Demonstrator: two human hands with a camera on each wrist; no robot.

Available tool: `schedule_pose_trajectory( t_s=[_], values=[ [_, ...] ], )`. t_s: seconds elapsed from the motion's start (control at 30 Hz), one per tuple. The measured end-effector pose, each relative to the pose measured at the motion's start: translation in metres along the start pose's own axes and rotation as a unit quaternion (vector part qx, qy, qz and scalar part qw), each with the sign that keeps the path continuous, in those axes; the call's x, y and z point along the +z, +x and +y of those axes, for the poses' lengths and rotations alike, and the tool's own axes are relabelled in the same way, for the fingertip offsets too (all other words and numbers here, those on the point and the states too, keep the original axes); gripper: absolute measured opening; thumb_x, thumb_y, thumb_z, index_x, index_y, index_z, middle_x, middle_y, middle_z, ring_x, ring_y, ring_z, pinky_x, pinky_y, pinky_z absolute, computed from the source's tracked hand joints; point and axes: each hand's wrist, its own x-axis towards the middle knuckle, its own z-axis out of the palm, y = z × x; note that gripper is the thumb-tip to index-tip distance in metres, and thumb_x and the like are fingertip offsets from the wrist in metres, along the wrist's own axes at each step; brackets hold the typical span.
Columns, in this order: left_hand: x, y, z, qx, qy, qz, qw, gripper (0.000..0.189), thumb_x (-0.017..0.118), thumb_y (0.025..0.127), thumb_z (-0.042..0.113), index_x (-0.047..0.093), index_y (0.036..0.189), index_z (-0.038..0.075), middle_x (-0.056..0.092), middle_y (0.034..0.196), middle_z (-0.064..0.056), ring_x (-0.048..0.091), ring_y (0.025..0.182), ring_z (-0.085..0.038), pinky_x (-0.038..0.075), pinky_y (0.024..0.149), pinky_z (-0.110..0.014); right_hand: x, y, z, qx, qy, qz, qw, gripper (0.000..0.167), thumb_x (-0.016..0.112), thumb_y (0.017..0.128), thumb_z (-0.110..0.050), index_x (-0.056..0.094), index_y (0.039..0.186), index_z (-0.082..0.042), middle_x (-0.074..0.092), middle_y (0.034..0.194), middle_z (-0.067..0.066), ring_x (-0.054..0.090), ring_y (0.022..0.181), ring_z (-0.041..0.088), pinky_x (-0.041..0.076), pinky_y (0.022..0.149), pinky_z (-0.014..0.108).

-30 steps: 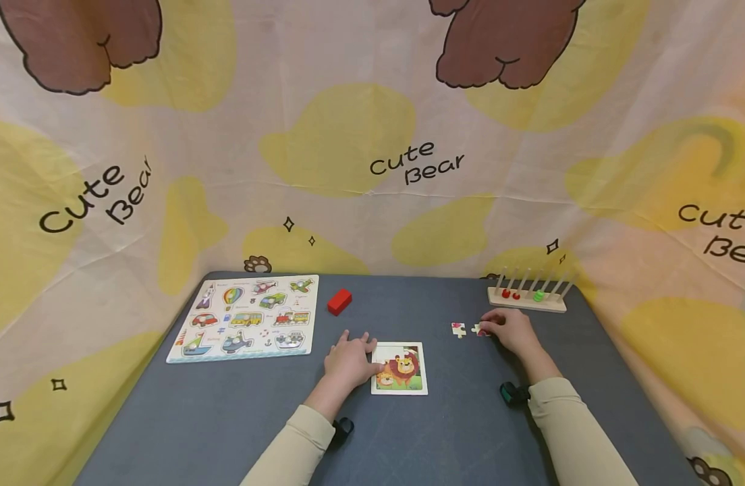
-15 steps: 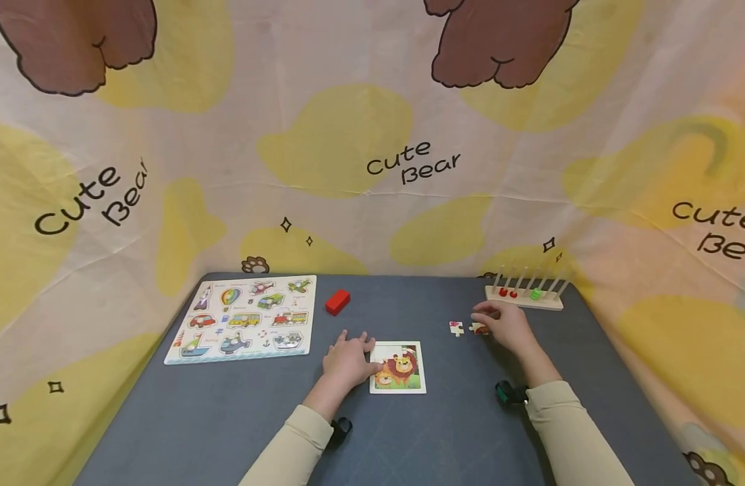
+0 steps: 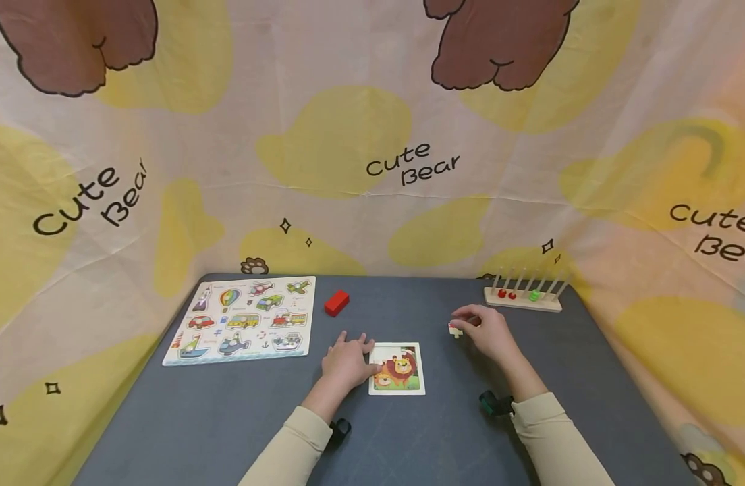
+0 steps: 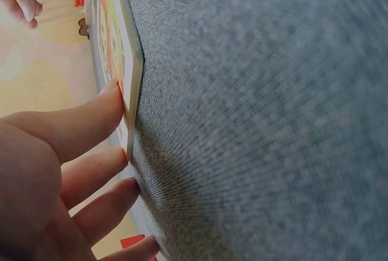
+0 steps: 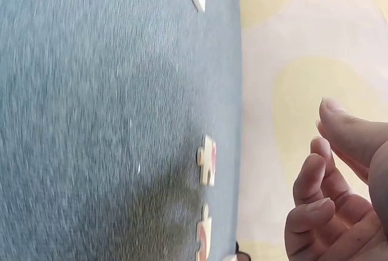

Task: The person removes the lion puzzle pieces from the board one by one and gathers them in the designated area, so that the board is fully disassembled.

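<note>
My left hand (image 3: 347,364) lies at the left side of a small square lion jigsaw puzzle (image 3: 403,370) in a white frame. Its thumb (image 4: 100,112) rests on the frame's edge, and the other fingers reach past the corner to the table. Over to the right, my right hand (image 3: 494,334) hovers above the table with loosely bent fingers and nothing between them. Two loose jigsaw pieces are beneath it in the right wrist view: a pink-and-cream piece (image 5: 207,161) and a reddish piece (image 5: 204,237). In the head view the hand covers the reddish one; the pink-and-cream one shows by its fingertips.
A vehicle peg puzzle board (image 3: 241,320) lies at the back left, with a red block (image 3: 337,303) beside it. At the back right stands a wooden peg rack (image 3: 523,299) with red and green beads. A printed cloth (image 3: 324,148) hangs behind the table.
My right hand has lifted off the reddish jigsaw piece and moved left towards the pink-and-cream one. The left hand stays at the framed puzzle.
</note>
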Motion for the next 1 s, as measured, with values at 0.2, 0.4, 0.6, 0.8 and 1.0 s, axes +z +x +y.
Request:
schedule_pose_trajectory(
  t_s=[0.2, 0.4, 0.6, 0.8, 1.0],
  values=[
    [0.000, 0.000, -0.001, 0.006, -0.001, -0.002, 1.0000, 0.066, 0.080, 0.081, 0.047, 0.062, 0.140, 0.022, 0.052, 0.153, -0.003, 0.027, 0.152, -0.039, 0.032, 0.114, -0.065, 0.008, -0.004, -0.011, 0.003, 0.000, -0.005, 1.0000, 0.021, 0.077, 0.090, -0.026, 0.075, 0.107, -0.014, 0.070, 0.099, 0.005, 0.059, 0.078, 0.019, 0.051, 0.061, 0.031],
    [0.001, 0.000, -0.001, 0.007, -0.001, -0.006, 1.0000, 0.066, 0.080, 0.082, 0.047, 0.062, 0.141, 0.023, 0.051, 0.153, -0.003, 0.026, 0.152, -0.038, 0.031, 0.114, -0.065, 0.016, -0.006, -0.022, -0.016, 0.002, -0.005, 0.9999, 0.020, 0.078, 0.089, -0.023, 0.076, 0.106, -0.012, 0.070, 0.096, 0.005, 0.057, 0.077, 0.018, 0.049, 0.061, 0.027],
    [0.001, -0.001, 0.000, 0.006, 0.004, -0.002, 1.0000, 0.067, 0.080, 0.082, 0.048, 0.061, 0.141, 0.024, 0.051, 0.153, -0.002, 0.026, 0.152, -0.038, 0.031, 0.115, -0.064, 0.024, -0.010, -0.028, -0.032, -0.007, -0.009, 0.9994, 0.020, 0.079, 0.088, -0.022, 0.077, 0.105, -0.012, 0.071, 0.095, 0.003, 0.058, 0.080, 0.017, 0.048, 0.064, 0.027],
    [0.000, -0.002, 0.000, 0.004, 0.004, -0.002, 1.0000, 0.067, 0.080, 0.081, 0.048, 0.061, 0.141, 0.024, 0.051, 0.153, -0.002, 0.027, 0.152, -0.038, 0.031, 0.115, -0.064, 0.032, -0.013, -0.033, -0.032, -0.004, -0.021, 0.9992, 0.019, 0.079, 0.088, -0.022, 0.077, 0.105, -0.012, 0.071, 0.095, 0.001, 0.057, 0.078, 0.016, 0.048, 0.064, 0.026],
    [-0.001, -0.002, 0.000, 0.005, 0.003, -0.002, 1.0000, 0.068, 0.080, 0.081, 0.048, 0.061, 0.141, 0.023, 0.051, 0.153, -0.002, 0.027, 0.152, -0.039, 0.031, 0.115, -0.064, 0.043, -0.012, -0.036, -0.029, 0.012, -0.037, 0.9988, 0.018, 0.080, 0.087, -0.022, 0.077, 0.104, -0.015, 0.071, 0.096, 0.000, 0.056, 0.076, 0.016, 0.049, 0.063, 0.026]
  ],
)
